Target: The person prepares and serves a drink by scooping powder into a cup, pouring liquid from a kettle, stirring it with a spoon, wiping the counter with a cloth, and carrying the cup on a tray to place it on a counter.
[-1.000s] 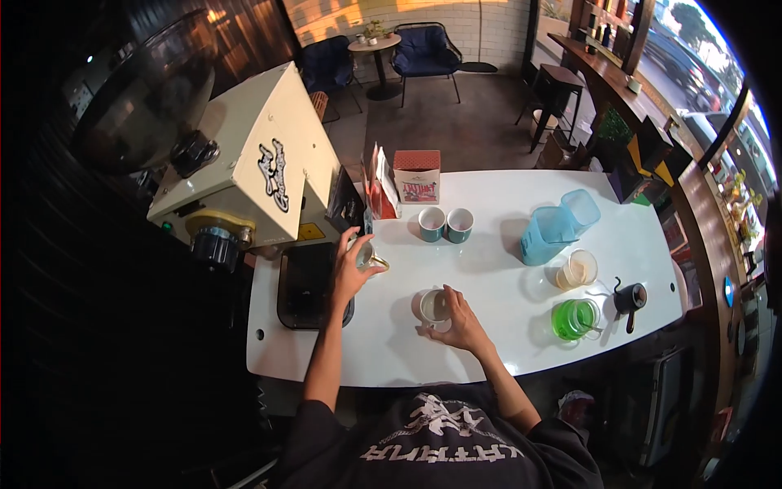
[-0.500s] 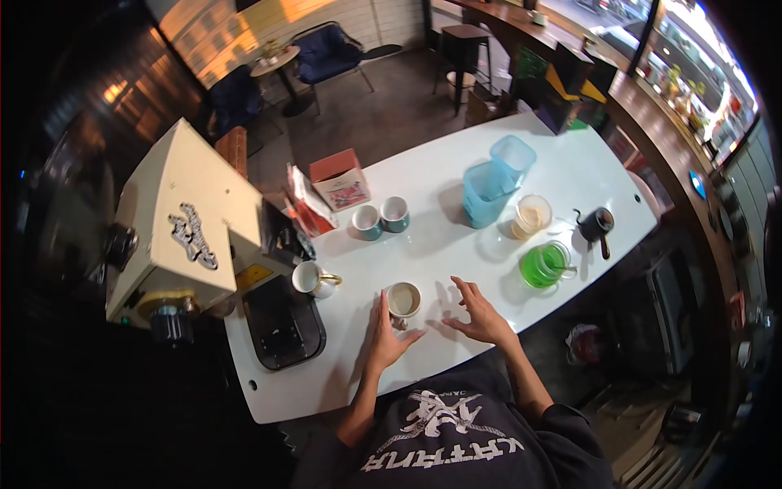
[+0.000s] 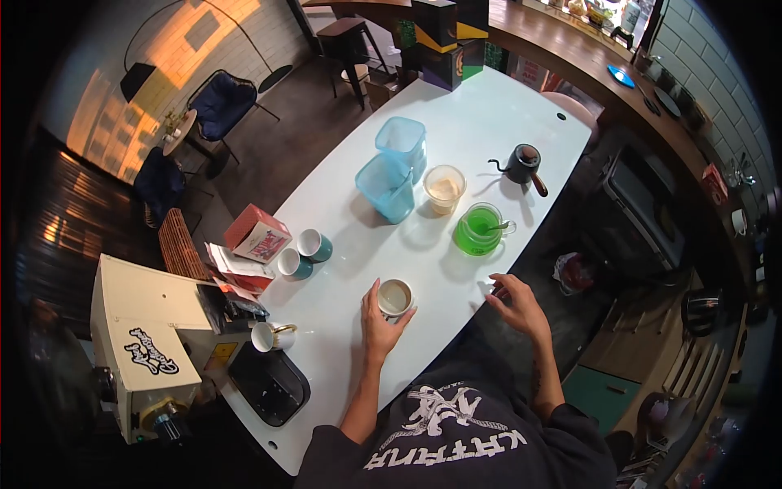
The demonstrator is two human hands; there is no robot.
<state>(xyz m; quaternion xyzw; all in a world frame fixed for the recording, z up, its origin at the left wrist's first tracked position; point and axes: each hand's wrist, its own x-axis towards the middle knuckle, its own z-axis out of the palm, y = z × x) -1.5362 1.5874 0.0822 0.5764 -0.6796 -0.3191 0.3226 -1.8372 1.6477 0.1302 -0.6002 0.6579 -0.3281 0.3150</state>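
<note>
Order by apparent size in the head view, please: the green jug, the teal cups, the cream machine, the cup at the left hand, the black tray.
Cream machine
Black tray
Green jug
Cup at the left hand and teal cups: they look alike, so I do not rank them.

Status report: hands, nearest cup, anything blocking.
Left hand around pale cup, cup upright on table. Right hand open, seemingly empty, at table's edge. Nothing between right hand and cup; glass mug of green liquid stands clear.

Wall [image 3: 179, 45]: orange light [image 3: 98, 122] is falling across it
Floor [image 3: 273, 130]: a blue chair [image 3: 221, 110] is standing on it
Window [image 3: 646, 18]: it is glowing brightly
</note>
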